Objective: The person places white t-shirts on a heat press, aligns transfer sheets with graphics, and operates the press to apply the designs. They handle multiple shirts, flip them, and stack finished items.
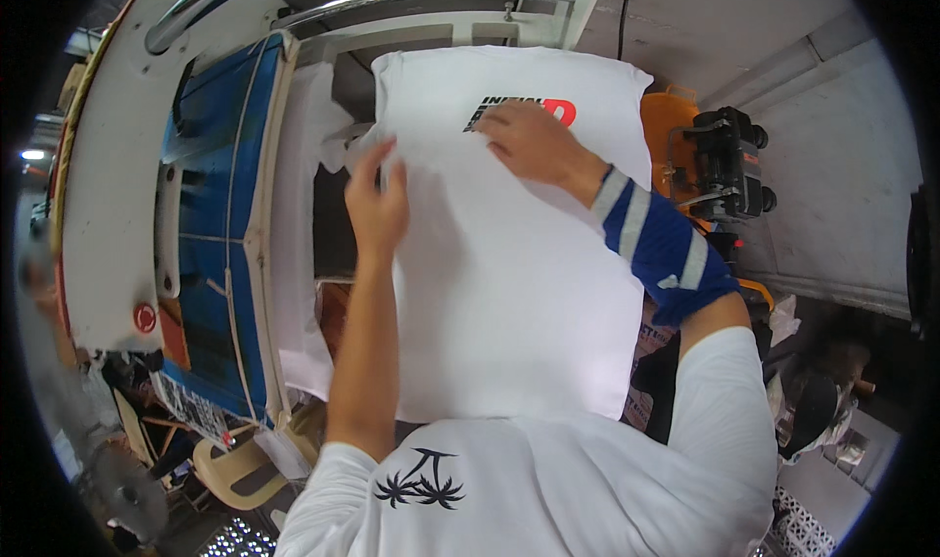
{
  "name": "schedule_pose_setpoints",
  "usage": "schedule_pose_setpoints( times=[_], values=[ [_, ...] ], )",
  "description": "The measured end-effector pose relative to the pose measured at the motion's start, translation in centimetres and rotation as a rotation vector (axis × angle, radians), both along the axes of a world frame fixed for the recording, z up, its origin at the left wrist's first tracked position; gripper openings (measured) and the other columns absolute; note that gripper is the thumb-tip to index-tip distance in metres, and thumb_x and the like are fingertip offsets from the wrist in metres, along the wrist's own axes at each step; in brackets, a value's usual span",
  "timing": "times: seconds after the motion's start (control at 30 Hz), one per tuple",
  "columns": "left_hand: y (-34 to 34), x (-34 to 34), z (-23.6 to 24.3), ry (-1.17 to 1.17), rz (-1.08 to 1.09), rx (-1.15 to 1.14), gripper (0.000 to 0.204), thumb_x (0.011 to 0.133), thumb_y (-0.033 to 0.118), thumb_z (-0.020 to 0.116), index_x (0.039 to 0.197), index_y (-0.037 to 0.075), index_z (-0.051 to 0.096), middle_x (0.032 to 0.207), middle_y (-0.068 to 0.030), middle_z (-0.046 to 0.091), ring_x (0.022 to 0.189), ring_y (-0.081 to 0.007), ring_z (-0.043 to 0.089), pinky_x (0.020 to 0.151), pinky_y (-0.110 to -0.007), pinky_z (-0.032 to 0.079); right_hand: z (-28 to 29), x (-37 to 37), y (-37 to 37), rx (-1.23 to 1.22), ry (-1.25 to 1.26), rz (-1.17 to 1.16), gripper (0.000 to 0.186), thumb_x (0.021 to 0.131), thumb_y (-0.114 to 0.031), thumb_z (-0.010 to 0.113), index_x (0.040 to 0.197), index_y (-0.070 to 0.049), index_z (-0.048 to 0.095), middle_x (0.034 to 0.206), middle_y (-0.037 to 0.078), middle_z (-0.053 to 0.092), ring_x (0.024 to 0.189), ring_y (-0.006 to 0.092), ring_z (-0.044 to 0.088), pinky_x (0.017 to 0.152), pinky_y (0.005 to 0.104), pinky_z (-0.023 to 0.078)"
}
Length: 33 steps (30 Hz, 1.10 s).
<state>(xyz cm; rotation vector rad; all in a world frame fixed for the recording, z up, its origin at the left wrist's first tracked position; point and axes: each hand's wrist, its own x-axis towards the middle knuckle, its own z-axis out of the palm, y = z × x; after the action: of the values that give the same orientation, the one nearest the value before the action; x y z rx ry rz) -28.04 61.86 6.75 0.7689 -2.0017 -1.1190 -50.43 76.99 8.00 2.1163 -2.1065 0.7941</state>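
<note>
- Across the middle of the view, a white T-shirt lies spread out in front of the person, its far end near the metal bars; whatever supports it is hidden beneath the cloth.
- Near the far end sits a black and red print, partly covered by the right hand.
- The right hand reaches over the print with its fingers loosely bent; whether it pinches the cloth, presses on it or only hovers cannot be told.
- The left hand is at the shirt's left edge, thumb and fingers apart and slightly blurred, with nothing seen in its grasp.
- A dark blue arm cover with pale bands wraps the right forearm.
- To the left, a blue panel tied with string stands beside another white cloth; a red button is set farther left.
- Judging by the posture, the step in hand looks like handling or straightening the printed shirt where it lies.
- The next move would seem to call for light, even handling, with the cloth flat at its edges and no dragging of fingers across the print.
</note>
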Motion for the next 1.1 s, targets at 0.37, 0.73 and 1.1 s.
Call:
schedule_pose_setpoints(
  times=[0.37,0.73,1.1],
  values=[
    [13.2,26.5,-1.6,-0.340,0.186,0.097,0.040,0.091,0.003,0.066,0.130,-0.003,0.059,0.133,-0.0193,0.061,0.125,-0.0322,0.058,0.108,-0.040,0.044,1.8,1.0,-3.8,0.282,0.139,-0.188,0.030,0.090,-0.015,0.063,0.120,-0.011,0.066,0.099,0.016,0.073,0.095,0.0344,0.071,0.081,0.0471,0.055],
    [12.0,25.9,-8.0,-0.338,0.084,0.553,0.043,0.097,0.041,0.065,0.116,0.003,0.072,0.111,-0.0149,0.073,0.107,-0.0254,0.067,0.095,-0.038,0.051,-12.3,-24.8,2.0,-0.019,0.529,-0.721,0.043,0.094,-0.015,0.054,0.137,-0.008,0.058,0.139,0.015,0.058,0.132,0.0276,0.052,0.112,0.0430,0.040],
    [15.2,32.0,-5.1,-0.195,0.124,0.835,0.026,0.088,0.022,0.077,0.100,-0.001,0.074,0.093,-0.0103,0.073,0.086,-0.0205,0.069,0.081,-0.036,0.057,2.2,-15.9,19.7,-0.161,0.597,-0.949,0.022,0.097,-0.015,0.061,0.112,-0.002,0.070,0.111,0.014,0.071,0.097,0.0261,0.068,0.084,0.0378,0.054]
  ],
)
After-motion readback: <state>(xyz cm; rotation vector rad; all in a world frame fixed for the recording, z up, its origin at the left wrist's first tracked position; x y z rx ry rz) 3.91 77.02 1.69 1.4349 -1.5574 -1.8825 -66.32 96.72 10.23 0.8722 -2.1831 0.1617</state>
